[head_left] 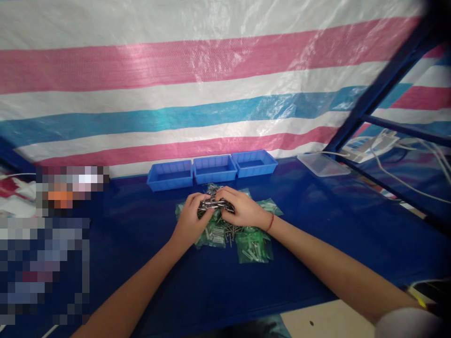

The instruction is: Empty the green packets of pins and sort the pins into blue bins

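Observation:
Between my two hands is a bunch of thin, shiny metal screws (215, 204), lying mostly sideways; their threads are too small to make out. My left hand (193, 217) closes on the bunch's left end, thumb in front. On the right end, my right hand (244, 209) curls its fingers over the top with the thumb below. Loose screws (230, 231) lie in a pile under the hands. Around that pile are greenish clear plastic bags with small metal parts, among them a bag (254, 248) at the front right and another bag (214, 234) at the front left.
Three blue plastic bins (169, 174) stand in a row behind the pile, by the striped sheet (176, 112). A clear plastic lid (323, 164) lies at the back right near white cables (387, 176). The blue table (317, 206) carries everything. The left side is pixelated.

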Motion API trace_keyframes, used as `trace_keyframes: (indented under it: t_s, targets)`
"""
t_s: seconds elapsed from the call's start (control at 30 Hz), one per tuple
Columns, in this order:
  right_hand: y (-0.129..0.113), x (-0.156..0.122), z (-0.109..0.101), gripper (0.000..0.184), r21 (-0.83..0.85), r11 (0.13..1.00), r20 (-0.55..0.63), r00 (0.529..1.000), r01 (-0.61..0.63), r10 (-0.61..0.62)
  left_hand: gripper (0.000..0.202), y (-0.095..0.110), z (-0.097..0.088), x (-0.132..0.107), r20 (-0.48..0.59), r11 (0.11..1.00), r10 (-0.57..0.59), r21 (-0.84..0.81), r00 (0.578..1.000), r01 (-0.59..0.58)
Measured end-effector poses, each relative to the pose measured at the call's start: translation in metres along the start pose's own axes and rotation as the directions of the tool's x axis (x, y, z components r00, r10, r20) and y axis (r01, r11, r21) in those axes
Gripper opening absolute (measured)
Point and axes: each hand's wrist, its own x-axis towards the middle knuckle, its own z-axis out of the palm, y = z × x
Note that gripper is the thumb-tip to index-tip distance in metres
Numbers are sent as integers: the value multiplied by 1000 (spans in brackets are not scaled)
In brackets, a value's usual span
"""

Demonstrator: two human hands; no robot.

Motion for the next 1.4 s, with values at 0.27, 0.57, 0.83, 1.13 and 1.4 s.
trace_keyframes:
  t_s: [0.27,0.57,0.83,1.13,1.4]
  targets:
    - [11,2,-3,16,172,972,-218,956,-162,198,27,-5,2,10,-101,999,-34,-1,994,34]
    - [-2,-12,-8,41,-45,997,-20,998,-58,57,32,4,-2,0,26,1000,-3,26,1000,2]
    - [-1,-22,-11,97,-105,994,202,977,-43,64,77,10,0,-7,242,968,-29,247,970,-33]
    - [1,-10,2,39,-63,998,0,1000,5,-5,32,7,3,-1,80,999,27,28,996,-29]
    - [-4,0,9,22,140,985,-285,948,-105,141,31,11,4,9,-59,994,72,-79,996,-77]
